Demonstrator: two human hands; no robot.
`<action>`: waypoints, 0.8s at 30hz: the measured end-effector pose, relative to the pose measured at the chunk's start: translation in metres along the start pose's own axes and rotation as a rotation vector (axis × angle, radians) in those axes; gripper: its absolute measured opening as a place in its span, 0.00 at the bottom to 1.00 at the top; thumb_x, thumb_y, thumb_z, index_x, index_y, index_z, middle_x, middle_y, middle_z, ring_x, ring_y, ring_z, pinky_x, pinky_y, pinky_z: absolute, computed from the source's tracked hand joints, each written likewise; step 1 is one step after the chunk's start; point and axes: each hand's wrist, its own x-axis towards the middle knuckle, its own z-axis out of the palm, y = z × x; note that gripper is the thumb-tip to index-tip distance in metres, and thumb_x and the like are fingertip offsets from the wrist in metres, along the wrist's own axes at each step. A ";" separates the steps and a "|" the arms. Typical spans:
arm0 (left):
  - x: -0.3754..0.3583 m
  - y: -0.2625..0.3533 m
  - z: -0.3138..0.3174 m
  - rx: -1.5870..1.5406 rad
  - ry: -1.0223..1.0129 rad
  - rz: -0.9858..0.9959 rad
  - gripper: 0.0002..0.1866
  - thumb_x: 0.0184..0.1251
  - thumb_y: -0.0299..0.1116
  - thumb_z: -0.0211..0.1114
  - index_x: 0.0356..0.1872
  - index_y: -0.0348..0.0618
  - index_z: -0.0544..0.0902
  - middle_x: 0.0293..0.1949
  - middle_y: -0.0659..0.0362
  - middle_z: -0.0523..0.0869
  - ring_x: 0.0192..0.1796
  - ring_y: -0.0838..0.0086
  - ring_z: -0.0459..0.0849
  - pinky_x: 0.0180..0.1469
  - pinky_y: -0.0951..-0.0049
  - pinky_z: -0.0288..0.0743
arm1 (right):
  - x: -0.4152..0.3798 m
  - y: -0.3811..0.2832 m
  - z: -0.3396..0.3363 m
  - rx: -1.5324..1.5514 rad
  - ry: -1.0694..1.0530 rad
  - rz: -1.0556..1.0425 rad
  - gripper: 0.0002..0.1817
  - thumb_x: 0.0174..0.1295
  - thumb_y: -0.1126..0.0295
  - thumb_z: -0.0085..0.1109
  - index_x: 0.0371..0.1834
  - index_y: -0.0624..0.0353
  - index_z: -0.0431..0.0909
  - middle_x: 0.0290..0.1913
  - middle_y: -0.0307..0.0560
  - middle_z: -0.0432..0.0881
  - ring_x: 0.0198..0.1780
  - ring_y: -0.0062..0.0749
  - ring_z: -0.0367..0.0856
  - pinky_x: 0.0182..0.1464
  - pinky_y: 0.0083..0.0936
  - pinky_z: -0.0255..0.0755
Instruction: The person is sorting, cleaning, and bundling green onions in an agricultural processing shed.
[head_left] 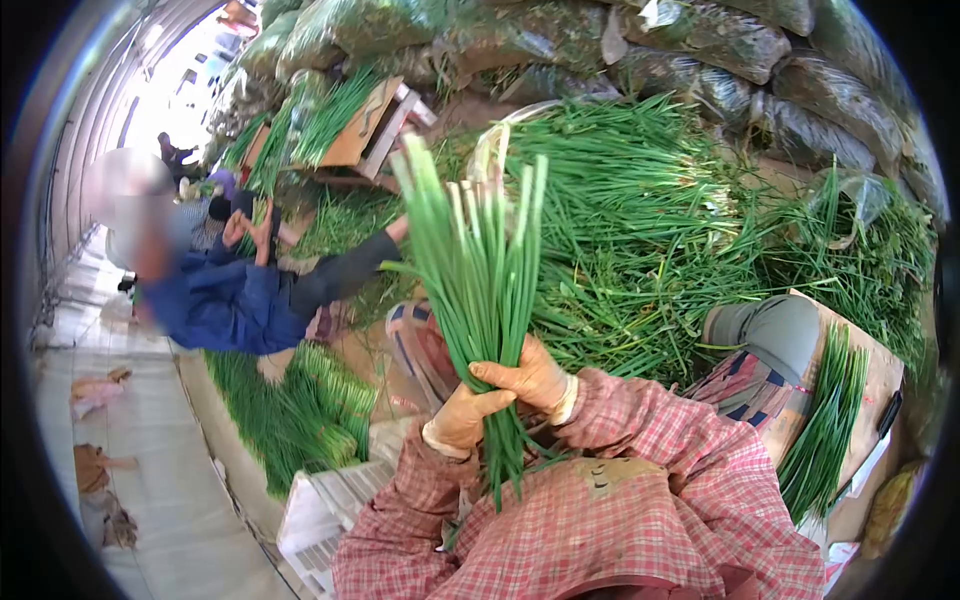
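Observation:
A bunch of long green stalks (490, 270) with pale cut ends stands upright in front of my chest, its thin leaf tips hanging below my grip. Gloved and wrapped round the lower part of the bunch, my left hand (460, 418) is closed on it. From the other side my right hand (530, 380), also gloved, closes round the same bunch, the two hands touching or nearly so. Beyond the bunch lies a wide pile of loose green stalks (640, 230). A smaller bundle (830, 425) rests on a board by my right knee.
At the left a person in blue (230, 300) sits holding a few stalks. Tied bundles (310, 405) lie beside a white plastic crate (325, 510). Stuffed plastic sacks (700, 45) are stacked at the back, near a wooden board (362, 125) bearing more stalks.

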 end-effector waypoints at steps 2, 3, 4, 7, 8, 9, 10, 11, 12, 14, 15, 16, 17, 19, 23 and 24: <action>-0.007 -0.002 -0.008 0.019 0.023 -0.061 0.27 0.56 0.29 0.65 0.58 0.40 0.67 0.52 0.55 0.75 0.46 0.71 0.77 0.45 0.74 0.71 | 0.003 -0.015 0.000 -0.091 -0.002 -0.021 0.26 0.56 0.75 0.61 0.58 0.59 0.66 0.50 0.40 0.75 0.49 0.26 0.73 0.53 0.25 0.67; -0.012 0.001 -0.016 -0.012 0.005 -0.109 0.25 0.56 0.30 0.65 0.56 0.40 0.68 0.49 0.54 0.77 0.39 0.72 0.78 0.37 0.76 0.72 | 0.006 -0.022 0.001 -0.131 0.068 -0.014 0.28 0.54 0.75 0.62 0.59 0.58 0.63 0.50 0.40 0.75 0.49 0.27 0.72 0.53 0.26 0.68; -0.012 0.010 -0.011 -0.045 -0.016 -0.153 0.24 0.56 0.30 0.65 0.54 0.39 0.70 0.46 0.53 0.79 0.32 0.73 0.80 0.30 0.79 0.72 | 0.011 -0.026 0.001 -0.043 0.164 -0.056 0.27 0.54 0.75 0.62 0.58 0.59 0.64 0.49 0.40 0.75 0.47 0.27 0.73 0.50 0.24 0.69; -0.026 0.012 -0.011 -0.037 0.055 -0.073 0.18 0.55 0.33 0.66 0.45 0.37 0.73 0.34 0.53 0.82 0.17 0.80 0.72 0.16 0.82 0.62 | 0.029 -0.027 -0.027 0.232 0.372 -0.025 0.24 0.56 0.72 0.60 0.57 0.58 0.66 0.39 0.38 0.75 0.38 0.24 0.73 0.41 0.21 0.70; -0.031 0.010 -0.021 -0.021 0.024 -0.065 0.18 0.55 0.33 0.66 0.45 0.36 0.74 0.33 0.53 0.82 0.16 0.80 0.71 0.16 0.82 0.62 | 0.032 -0.029 -0.042 0.345 0.390 -0.006 0.23 0.57 0.69 0.60 0.56 0.58 0.67 0.36 0.38 0.75 0.33 0.22 0.72 0.36 0.19 0.70; -0.036 0.007 -0.027 -0.052 0.020 -0.078 0.18 0.55 0.32 0.66 0.45 0.36 0.73 0.32 0.53 0.82 0.14 0.82 0.69 0.15 0.83 0.60 | 0.035 -0.034 -0.055 0.415 0.346 -0.036 0.21 0.58 0.68 0.59 0.54 0.59 0.68 0.33 0.36 0.73 0.29 0.21 0.69 0.32 0.18 0.66; -0.043 0.005 -0.033 -0.044 0.049 -0.102 0.18 0.55 0.31 0.66 0.46 0.36 0.73 0.31 0.52 0.82 0.14 0.82 0.68 0.15 0.84 0.60 | 0.037 -0.040 -0.069 0.485 0.306 -0.065 0.19 0.59 0.66 0.58 0.52 0.59 0.70 0.29 0.35 0.72 0.25 0.19 0.66 0.27 0.17 0.63; -0.050 0.004 -0.039 -0.039 0.076 -0.128 0.18 0.55 0.30 0.65 0.46 0.36 0.73 0.31 0.52 0.82 0.14 0.82 0.68 0.15 0.84 0.60 | 0.038 -0.046 -0.082 0.491 0.312 -0.053 0.17 0.60 0.65 0.57 0.50 0.59 0.71 0.28 0.34 0.70 0.24 0.18 0.63 0.25 0.16 0.59; -0.057 0.003 -0.045 -0.034 0.101 -0.158 0.18 0.56 0.29 0.65 0.47 0.36 0.72 0.31 0.52 0.82 0.14 0.82 0.68 0.15 0.84 0.59 | 0.038 -0.051 -0.095 0.498 0.322 -0.043 0.15 0.61 0.64 0.56 0.48 0.59 0.72 0.27 0.32 0.69 0.22 0.16 0.60 0.23 0.14 0.55; -0.068 0.000 -0.056 0.025 0.136 -0.192 0.20 0.55 0.27 0.64 0.49 0.37 0.71 0.31 0.52 0.81 0.14 0.82 0.67 0.15 0.84 0.60 | 0.036 -0.071 -0.111 0.423 0.348 -0.076 0.13 0.62 0.64 0.54 0.44 0.60 0.74 0.21 0.30 0.63 0.17 0.14 0.54 0.19 0.15 0.46; -0.073 -0.001 -0.061 0.037 0.146 -0.211 0.20 0.55 0.26 0.64 0.50 0.37 0.71 0.30 0.52 0.81 0.14 0.82 0.67 0.15 0.84 0.60 | 0.035 -0.077 -0.125 0.318 0.409 -0.123 0.12 0.63 0.64 0.53 0.43 0.60 0.75 0.18 0.29 0.61 0.15 0.14 0.51 0.18 0.16 0.44; -0.078 -0.002 -0.064 0.050 0.157 -0.231 0.21 0.55 0.26 0.65 0.50 0.37 0.71 0.30 0.52 0.81 0.14 0.82 0.67 0.15 0.83 0.59 | 0.034 -0.084 -0.135 0.173 0.486 -0.167 0.11 0.63 0.65 0.53 0.43 0.59 0.76 0.17 0.28 0.61 0.14 0.14 0.50 0.17 0.16 0.44; -0.082 -0.001 -0.063 0.016 0.178 -0.254 0.21 0.55 0.25 0.64 0.50 0.37 0.71 0.30 0.52 0.81 0.14 0.82 0.67 0.15 0.83 0.58 | 0.032 -0.089 -0.142 0.077 0.505 -0.168 0.11 0.63 0.65 0.53 0.43 0.59 0.77 0.18 0.29 0.62 0.15 0.13 0.51 0.18 0.15 0.45; -0.087 -0.003 -0.071 0.024 0.121 -0.266 0.19 0.55 0.25 0.64 0.49 0.37 0.71 0.30 0.53 0.81 0.14 0.82 0.67 0.16 0.83 0.58 | 0.031 -0.097 -0.134 -0.216 0.472 -0.133 0.10 0.62 0.67 0.54 0.42 0.59 0.78 0.21 0.30 0.68 0.18 0.11 0.57 0.20 0.13 0.50; -0.091 -0.005 -0.081 0.104 0.110 -0.321 0.18 0.53 0.28 0.67 0.45 0.37 0.74 0.29 0.54 0.81 0.14 0.81 0.67 0.15 0.83 0.58 | 0.040 -0.103 -0.078 -0.820 0.018 -0.122 0.10 0.58 0.67 0.57 0.40 0.58 0.80 0.37 0.38 0.81 0.38 0.23 0.74 0.41 0.17 0.66; -0.092 -0.006 -0.083 0.114 0.125 -0.341 0.18 0.54 0.28 0.67 0.45 0.37 0.74 0.29 0.54 0.81 0.14 0.81 0.67 0.16 0.83 0.58 | 0.044 -0.103 -0.069 -0.955 -0.135 -0.108 0.12 0.56 0.63 0.59 0.39 0.58 0.81 0.38 0.40 0.81 0.40 0.28 0.75 0.44 0.22 0.67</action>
